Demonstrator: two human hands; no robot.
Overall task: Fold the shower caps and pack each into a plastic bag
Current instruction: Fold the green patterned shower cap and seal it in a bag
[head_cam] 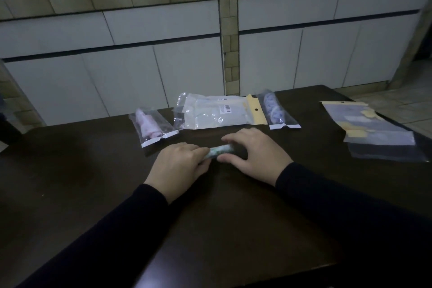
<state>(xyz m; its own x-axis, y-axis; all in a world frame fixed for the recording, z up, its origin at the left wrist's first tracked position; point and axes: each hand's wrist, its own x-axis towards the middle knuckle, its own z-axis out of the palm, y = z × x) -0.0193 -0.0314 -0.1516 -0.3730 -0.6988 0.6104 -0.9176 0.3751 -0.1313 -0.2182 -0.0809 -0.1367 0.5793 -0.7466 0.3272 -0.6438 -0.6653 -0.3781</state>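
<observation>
A green-patterned shower cap [221, 150], rolled into a tight tube, lies on the dark table [93, 170] between my hands. My left hand [178, 166] grips its left end with curled fingers. My right hand [254, 155] curls over its right end, thumb in front and fingers behind. A pink rolled cap sits packed in a clear plastic bag [152, 125] behind my left hand. A blue-patterned rolled cap lies in another clear bag [275, 110] at the back right.
A large clear package with a yellow header [217, 112] lies at the back centre. A stack of flat plastic bags [374, 131] rests at the table's right edge. White cabinets [163, 54] stand behind the table.
</observation>
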